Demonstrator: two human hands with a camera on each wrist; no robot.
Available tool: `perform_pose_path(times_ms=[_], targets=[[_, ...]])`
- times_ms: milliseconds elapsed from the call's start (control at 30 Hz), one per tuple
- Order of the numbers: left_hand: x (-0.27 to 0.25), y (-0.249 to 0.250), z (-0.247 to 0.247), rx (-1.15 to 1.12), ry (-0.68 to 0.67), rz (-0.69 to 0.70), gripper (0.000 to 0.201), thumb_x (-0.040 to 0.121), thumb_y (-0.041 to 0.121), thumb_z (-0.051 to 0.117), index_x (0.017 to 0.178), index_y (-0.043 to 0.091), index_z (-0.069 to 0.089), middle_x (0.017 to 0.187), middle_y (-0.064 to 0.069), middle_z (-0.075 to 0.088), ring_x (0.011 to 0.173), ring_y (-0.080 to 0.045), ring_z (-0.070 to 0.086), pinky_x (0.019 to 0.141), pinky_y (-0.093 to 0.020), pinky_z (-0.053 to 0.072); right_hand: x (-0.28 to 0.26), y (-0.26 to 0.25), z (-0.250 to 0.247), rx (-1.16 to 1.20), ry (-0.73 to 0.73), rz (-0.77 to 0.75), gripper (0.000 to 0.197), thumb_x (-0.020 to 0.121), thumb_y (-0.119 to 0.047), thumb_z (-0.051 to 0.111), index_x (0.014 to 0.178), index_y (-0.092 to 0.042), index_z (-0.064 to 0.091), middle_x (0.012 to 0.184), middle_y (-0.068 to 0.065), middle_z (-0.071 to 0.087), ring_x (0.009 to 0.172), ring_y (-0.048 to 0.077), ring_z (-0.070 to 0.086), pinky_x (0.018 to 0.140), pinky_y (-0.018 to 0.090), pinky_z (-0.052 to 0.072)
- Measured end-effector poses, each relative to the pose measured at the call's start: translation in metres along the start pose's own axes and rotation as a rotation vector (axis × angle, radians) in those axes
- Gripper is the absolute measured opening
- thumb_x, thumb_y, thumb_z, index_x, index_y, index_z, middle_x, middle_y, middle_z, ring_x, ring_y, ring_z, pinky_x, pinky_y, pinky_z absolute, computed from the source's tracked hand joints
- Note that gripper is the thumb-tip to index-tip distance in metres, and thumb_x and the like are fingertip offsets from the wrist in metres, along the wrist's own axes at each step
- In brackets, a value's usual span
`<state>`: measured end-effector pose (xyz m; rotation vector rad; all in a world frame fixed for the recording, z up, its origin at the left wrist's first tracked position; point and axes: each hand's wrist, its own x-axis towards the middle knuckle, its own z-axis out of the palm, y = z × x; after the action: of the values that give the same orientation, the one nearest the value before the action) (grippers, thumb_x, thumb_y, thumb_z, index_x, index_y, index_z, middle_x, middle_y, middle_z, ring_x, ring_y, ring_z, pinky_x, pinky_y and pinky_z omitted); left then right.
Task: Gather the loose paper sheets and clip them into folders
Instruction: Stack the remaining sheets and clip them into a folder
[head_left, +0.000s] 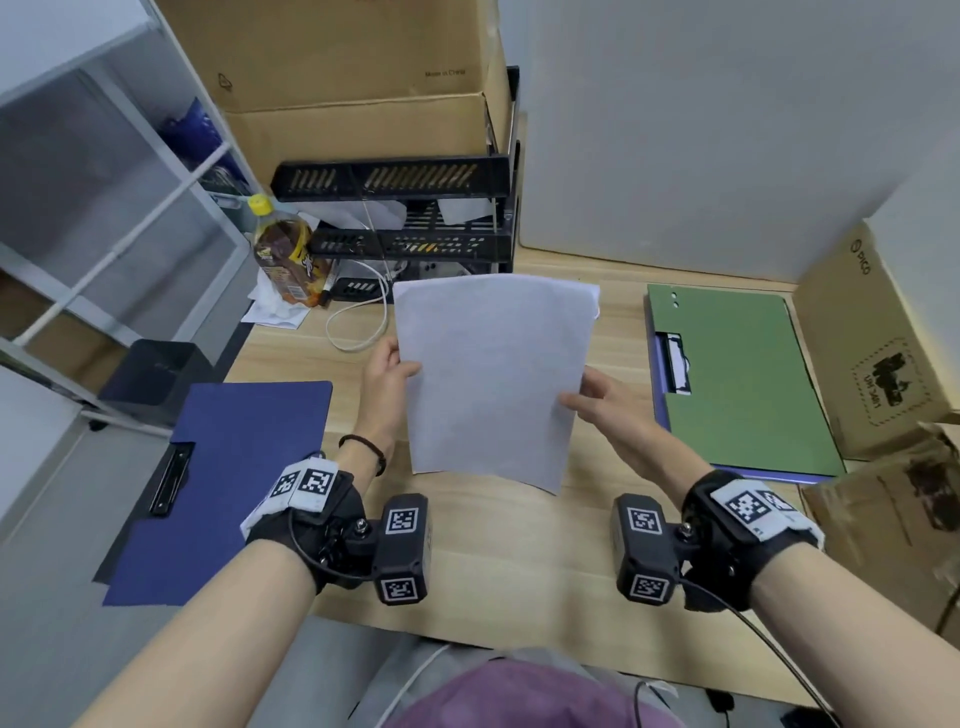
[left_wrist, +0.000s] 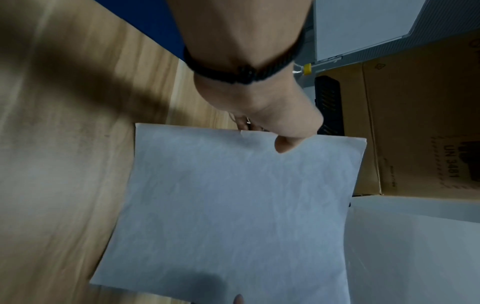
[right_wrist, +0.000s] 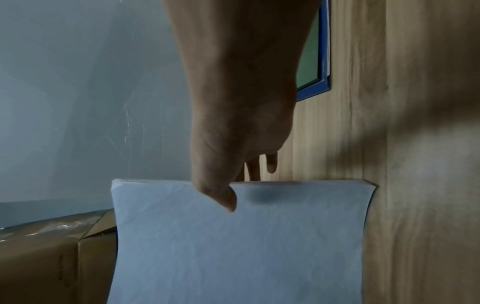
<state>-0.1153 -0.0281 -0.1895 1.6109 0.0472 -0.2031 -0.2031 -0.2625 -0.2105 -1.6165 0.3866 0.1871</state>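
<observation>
Both hands, left hand (head_left: 387, 371) and right hand (head_left: 605, 402), pinch the paper stack (head_left: 496, 376) above the desk (head_left: 519, 545); blue folder (head_left: 228, 467) lies left, green folder (head_left: 748, 374) right, document tray (head_left: 410, 244) holding sheets beyond.

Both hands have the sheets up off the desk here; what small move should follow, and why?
Probably carry the paper stack right to the green folder and lower it there. The left hand and right hand pinch its side edges, its edges look squared, and that folder lies open with its clip exposed.
</observation>
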Motion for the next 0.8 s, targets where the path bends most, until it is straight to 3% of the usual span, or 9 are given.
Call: perform_pose_path(times_ms=[100, 200, 300, 433, 500, 567, 667, 733, 800], targets=[[0.003, 0.008, 0.002, -0.015, -0.04, 0.009, 0.034, 0.091, -0.001, 0.039, 0.114, 0.015, 0.058, 0.105, 0.006, 0.066, 0.091, -0.007, 0.062, 0.069, -0.016, 0.051, 0.001, -0.005, 0.003, 0.01, 0.0, -0.003, 0.022, 0.098, -0.011, 0.05, 0.112, -0.02, 0.064, 0.119, -0.002, 0.068, 0.107, 0.014, 0.063, 0.093, 0.03, 0.049], [0.005, 0.014, 0.003, -0.02, -0.033, 0.042, 0.031, 0.093, 0.002, 0.041, 0.11, 0.02, 0.06, 0.108, 0.004, 0.066, 0.096, -0.01, 0.061, 0.078, -0.023, 0.05, 0.006, -0.014, 0.008, 0.024, 0.035, -0.039, 0.02, 0.1, -0.012, 0.047, 0.104, -0.02, 0.065, 0.11, -0.003, 0.07, 0.1, 0.015, 0.066, 0.088, 0.031, 0.052], [0.012, 0.014, -0.002, -0.057, 0.006, 0.061, 0.03, 0.095, 0.005, 0.041, 0.115, 0.017, 0.059, 0.11, 0.004, 0.065, 0.099, -0.01, 0.06, 0.086, -0.026, 0.05, 0.012, -0.022, 0.011, 0.039, 0.073, -0.072, 0.019, 0.099, -0.012, 0.05, 0.101, -0.022, 0.066, 0.109, -0.001, 0.07, 0.098, 0.015, 0.066, 0.087, 0.031, 0.051], [0.013, -0.009, -0.013, 0.034, -0.124, -0.056, 0.028, 0.1, 0.018, 0.038, 0.114, 0.026, 0.061, 0.108, 0.003, 0.065, 0.1, -0.015, 0.058, 0.098, -0.038, 0.045, 0.01, -0.012, 0.013, -0.024, 0.01, 0.013, 0.019, 0.097, -0.012, 0.052, 0.106, -0.024, 0.063, 0.118, -0.001, 0.067, 0.107, 0.016, 0.062, 0.097, 0.034, 0.047], [0.009, -0.021, -0.016, 0.086, -0.162, -0.12, 0.028, 0.103, 0.02, 0.033, 0.113, 0.026, 0.059, 0.113, 0.005, 0.064, 0.107, -0.015, 0.058, 0.102, -0.035, 0.042, 0.006, -0.004, 0.015, -0.087, -0.047, 0.086, 0.018, 0.098, -0.018, 0.053, 0.11, -0.027, 0.062, 0.12, -0.005, 0.065, 0.113, 0.016, 0.06, 0.101, 0.035, 0.046], [0.008, -0.026, -0.019, 0.126, -0.158, -0.102, 0.028, 0.104, 0.018, 0.031, 0.114, 0.023, 0.057, 0.117, 0.003, 0.062, 0.11, -0.016, 0.056, 0.099, -0.032, 0.043, 0.004, -0.002, 0.018, -0.122, -0.088, 0.12, 0.019, 0.099, -0.024, 0.053, 0.116, -0.026, 0.059, 0.12, -0.007, 0.064, 0.113, 0.016, 0.058, 0.097, 0.032, 0.046], [0.016, -0.03, -0.031, 0.188, -0.131, -0.081, 0.025, 0.101, 0.018, 0.034, 0.106, 0.011, 0.058, 0.102, 0.001, 0.061, 0.092, -0.014, 0.055, 0.082, -0.03, 0.044, 0.007, -0.009, 0.027, -0.153, -0.101, 0.153, 0.018, 0.099, -0.021, 0.052, 0.115, -0.026, 0.058, 0.113, -0.01, 0.065, 0.105, 0.012, 0.061, 0.088, 0.025, 0.047], [0.021, -0.033, -0.043, 0.222, -0.113, -0.099, 0.021, 0.099, 0.018, 0.035, 0.09, 0.006, 0.05, 0.085, -0.005, 0.048, 0.078, -0.015, 0.043, 0.071, -0.032, 0.035, 0.011, -0.013, 0.037, -0.179, -0.135, 0.196, 0.019, 0.099, -0.021, 0.05, 0.116, -0.022, 0.06, 0.116, -0.005, 0.067, 0.106, 0.016, 0.064, 0.095, 0.032, 0.049], [0.024, -0.037, -0.059, 0.226, -0.111, -0.141, 0.017, 0.097, 0.016, 0.035, 0.08, 0.013, 0.038, 0.078, -0.004, 0.033, 0.073, -0.015, 0.032, 0.065, -0.031, 0.027, 0.016, -0.012, 0.05, -0.209, -0.164, 0.232, 0.019, 0.1, -0.022, 0.049, 0.113, -0.021, 0.062, 0.114, 0.0, 0.07, 0.104, 0.021, 0.067, 0.095, 0.04, 0.052]])
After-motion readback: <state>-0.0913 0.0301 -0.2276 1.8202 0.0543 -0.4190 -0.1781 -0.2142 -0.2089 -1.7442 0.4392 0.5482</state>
